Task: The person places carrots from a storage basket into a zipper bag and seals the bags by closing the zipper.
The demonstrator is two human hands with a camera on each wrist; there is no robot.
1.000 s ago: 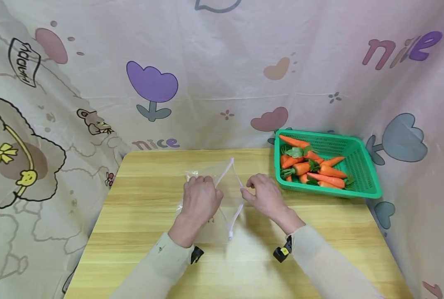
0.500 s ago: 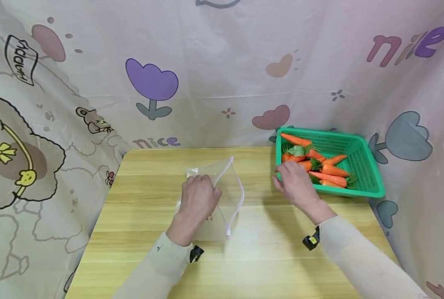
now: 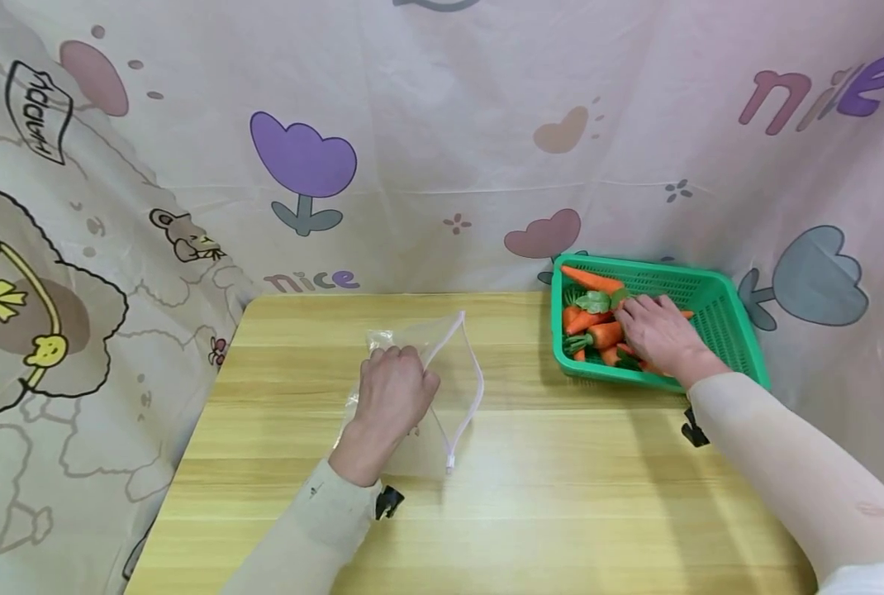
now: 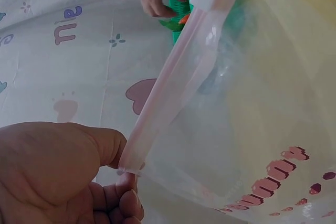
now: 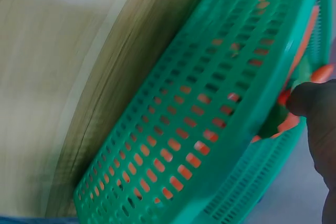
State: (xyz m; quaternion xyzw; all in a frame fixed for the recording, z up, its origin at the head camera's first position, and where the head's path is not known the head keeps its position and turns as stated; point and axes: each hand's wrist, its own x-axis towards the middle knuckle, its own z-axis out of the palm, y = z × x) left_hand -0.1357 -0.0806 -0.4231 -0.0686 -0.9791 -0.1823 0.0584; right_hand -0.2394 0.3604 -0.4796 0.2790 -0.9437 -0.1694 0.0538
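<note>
My left hand (image 3: 396,388) pinches one side of the mouth of a clear plastic zip bag (image 3: 466,388). The bag's pale pink slider edge stands apart, so its mouth gapes to the right. In the left wrist view, thumb and forefinger hold the bag's rim (image 4: 152,114), and red printing shows on the film. My right hand (image 3: 659,335) reaches into the green basket (image 3: 741,339), over the orange carrots (image 3: 591,322). Its thumb (image 5: 317,108) is beside a carrot and green leaf in the right wrist view. The other fingertips are largely hidden there.
The basket, with perforated walls, stands at the back right of the wooden table (image 3: 531,512). A printed cloth (image 3: 427,149) hangs behind the table and along both sides.
My right hand has let go of the bag's right edge and moved right, over the basket's front rim, onto the carrots. The left hand stays at the bag, whose mouth remains apart.
</note>
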